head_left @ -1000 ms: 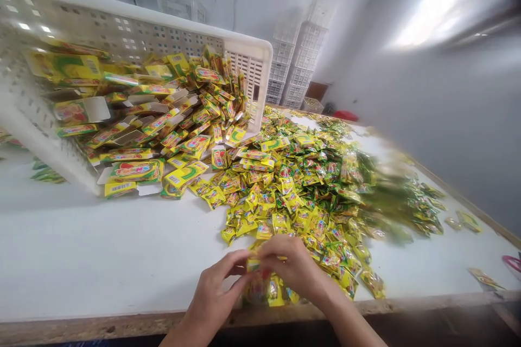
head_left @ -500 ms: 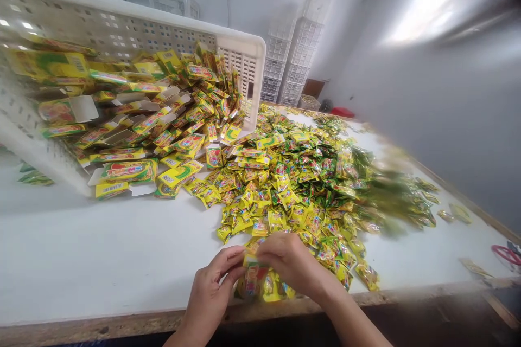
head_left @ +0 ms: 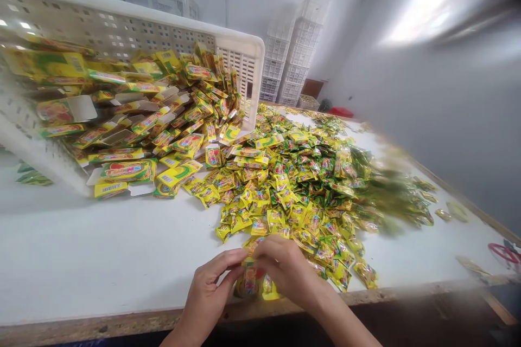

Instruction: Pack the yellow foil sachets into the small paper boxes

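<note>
So: fine two-hand work at the top of the small carton (head_left: 249,281)

It stands upright, or close to it, between both hands at the near edge of the white table (head_left: 101,255); can't tell if its base touches. Left hand (head_left: 210,286) pinches its upper left side between thumb and index finger. Right hand (head_left: 287,270) curls over the top corner, fingertips hidden: can't tell whether they grip the carton, a flap or a wrapper.

My read on doing this well: brace lightly with the left, since thin card probably buckles if squeezed. Let the right do the precise part, moving square to the carton, no forcing. Leave no wrapper edge caught at the top. Loose sachet (head_left: 269,288) lies just beside the carton, so watch for snagging it. Sachet pile (head_left: 293,203) is just beyond the hands; crate (head_left: 163,15) of cartons sits well apart, back left.
</note>
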`<action>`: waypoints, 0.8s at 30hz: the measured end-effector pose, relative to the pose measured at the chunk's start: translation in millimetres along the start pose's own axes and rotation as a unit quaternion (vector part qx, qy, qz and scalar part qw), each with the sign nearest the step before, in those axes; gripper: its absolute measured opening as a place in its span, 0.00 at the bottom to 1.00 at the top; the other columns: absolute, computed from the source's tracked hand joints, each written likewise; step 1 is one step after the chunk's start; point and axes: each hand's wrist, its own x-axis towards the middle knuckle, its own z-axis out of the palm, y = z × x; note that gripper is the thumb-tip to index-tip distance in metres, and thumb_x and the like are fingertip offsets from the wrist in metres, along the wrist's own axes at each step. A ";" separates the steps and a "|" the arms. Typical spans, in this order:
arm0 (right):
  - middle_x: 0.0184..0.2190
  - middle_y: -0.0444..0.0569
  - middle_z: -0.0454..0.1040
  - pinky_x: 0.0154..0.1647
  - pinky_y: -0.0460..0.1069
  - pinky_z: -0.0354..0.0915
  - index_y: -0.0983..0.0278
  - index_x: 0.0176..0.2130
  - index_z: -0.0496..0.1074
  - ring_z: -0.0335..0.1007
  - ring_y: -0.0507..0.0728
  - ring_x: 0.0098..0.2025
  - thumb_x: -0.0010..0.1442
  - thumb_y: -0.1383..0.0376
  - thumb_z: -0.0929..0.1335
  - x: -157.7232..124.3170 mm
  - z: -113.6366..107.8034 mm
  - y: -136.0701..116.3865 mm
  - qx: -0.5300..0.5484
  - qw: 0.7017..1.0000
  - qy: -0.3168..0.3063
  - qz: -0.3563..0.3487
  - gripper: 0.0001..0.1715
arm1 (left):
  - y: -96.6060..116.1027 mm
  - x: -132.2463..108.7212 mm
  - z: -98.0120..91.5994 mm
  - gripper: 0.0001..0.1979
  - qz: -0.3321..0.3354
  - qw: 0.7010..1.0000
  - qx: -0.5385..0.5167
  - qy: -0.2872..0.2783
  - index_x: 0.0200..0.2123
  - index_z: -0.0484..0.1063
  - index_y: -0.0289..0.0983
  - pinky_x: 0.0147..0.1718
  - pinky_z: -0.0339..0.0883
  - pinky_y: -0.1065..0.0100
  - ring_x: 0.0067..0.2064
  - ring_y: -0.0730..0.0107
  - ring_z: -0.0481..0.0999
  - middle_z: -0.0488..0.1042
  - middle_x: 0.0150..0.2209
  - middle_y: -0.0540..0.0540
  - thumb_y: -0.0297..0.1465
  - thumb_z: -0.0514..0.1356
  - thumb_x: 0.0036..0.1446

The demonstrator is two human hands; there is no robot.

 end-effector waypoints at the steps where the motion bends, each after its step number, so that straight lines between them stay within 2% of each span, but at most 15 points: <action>1: 0.34 0.44 0.76 0.40 0.46 0.65 0.61 0.37 0.76 0.72 0.53 0.38 0.61 0.72 0.70 -0.7 2.5 2.2 0.018 1.000 0.009 0.005 0.06 | 1.4 0.3 -0.3 0.10 0.014 1.000 0.004 -0.004 0.45 0.78 0.45 0.52 0.72 0.64 0.50 0.62 0.79 0.81 0.47 0.48 0.31 0.60 0.62; 6: 0.36 0.47 0.76 0.43 0.47 0.68 0.60 0.38 0.78 0.74 0.54 0.40 0.61 0.69 0.71 -2.8 11.2 11.0 0.097 0.994 0.055 -0.011 0.06 | 4.3 0.3 -1.4 0.12 0.063 0.997 0.025 -0.040 0.49 0.75 0.44 0.54 0.70 0.63 0.53 0.62 0.75 0.77 0.50 0.45 0.27 0.57 0.64; 8: 0.38 0.48 0.77 0.45 0.48 0.68 0.59 0.40 0.79 0.73 0.55 0.42 0.62 0.68 0.70 -4.8 14.5 9.9 0.090 0.993 0.073 -0.027 0.07 | 1.4 -1.3 -1.9 0.14 0.083 0.995 0.029 -0.045 0.50 0.73 0.45 0.54 0.70 0.64 0.53 0.64 0.75 0.76 0.51 0.46 0.25 0.56 0.64; 12: 0.37 0.50 0.77 0.44 0.50 0.68 0.58 0.41 0.79 0.72 0.56 0.40 0.65 0.69 0.66 -9.1 19.6 4.9 0.043 0.995 0.076 -0.052 0.11 | -2.2 -6.9 -2.9 0.19 0.113 0.991 0.037 -0.060 0.53 0.71 0.48 0.53 0.70 0.65 0.53 0.65 0.75 0.75 0.51 0.47 0.23 0.54 0.64; 14: 0.38 0.50 0.77 0.43 0.50 0.68 0.58 0.41 0.79 0.72 0.56 0.41 0.64 0.68 0.67 -9.3 18.5 3.4 0.046 0.995 0.072 -0.049 0.10 | 0.8 -8.7 -2.0 0.17 0.072 0.995 0.032 -0.059 0.53 0.72 0.47 0.52 0.70 0.65 0.52 0.64 0.76 0.77 0.50 0.47 0.26 0.56 0.64; 17: 0.35 0.49 0.78 0.40 0.48 0.68 0.60 0.38 0.79 0.74 0.55 0.38 0.63 0.68 0.69 -5.7 10.6 0.7 0.066 0.996 0.055 -0.026 0.07 | 9.2 -5.9 0.4 0.16 -0.074 0.995 -0.025 -0.069 0.54 0.72 0.44 0.47 0.74 0.64 0.46 0.61 0.80 0.80 0.46 0.47 0.34 0.59 0.62; 19: 0.31 0.47 0.78 0.38 0.47 0.67 0.61 0.35 0.79 0.74 0.54 0.36 0.62 0.68 0.69 -1.4 3.4 -3.2 0.054 0.998 0.039 -0.014 0.07 | 13.1 -0.5 1.1 0.17 -0.123 0.987 -0.056 -0.082 0.53 0.74 0.43 0.44 0.75 0.65 0.44 0.60 0.81 0.82 0.45 0.46 0.37 0.60 0.61; 22: 0.31 0.45 0.78 0.38 0.46 0.65 0.61 0.40 0.78 0.73 0.53 0.35 0.61 0.71 0.68 4.7 -3.5 -11.2 0.015 0.999 0.028 0.005 0.09 | 12.1 7.8 1.3 0.14 -0.078 0.996 -0.033 -0.039 0.48 0.78 0.43 0.49 0.73 0.65 0.49 0.58 0.79 0.81 0.48 0.47 0.37 0.59 0.62; 24: 0.30 0.44 0.77 0.37 0.45 0.64 0.61 0.42 0.77 0.72 0.52 0.33 0.58 0.75 0.67 7.6 -2.5 -14.0 -0.005 0.999 0.025 0.024 0.15 | 7.4 9.5 3.8 0.14 -0.032 0.999 0.001 -0.022 0.49 0.78 0.44 0.51 0.71 0.63 0.52 0.58 0.77 0.79 0.50 0.46 0.35 0.58 0.62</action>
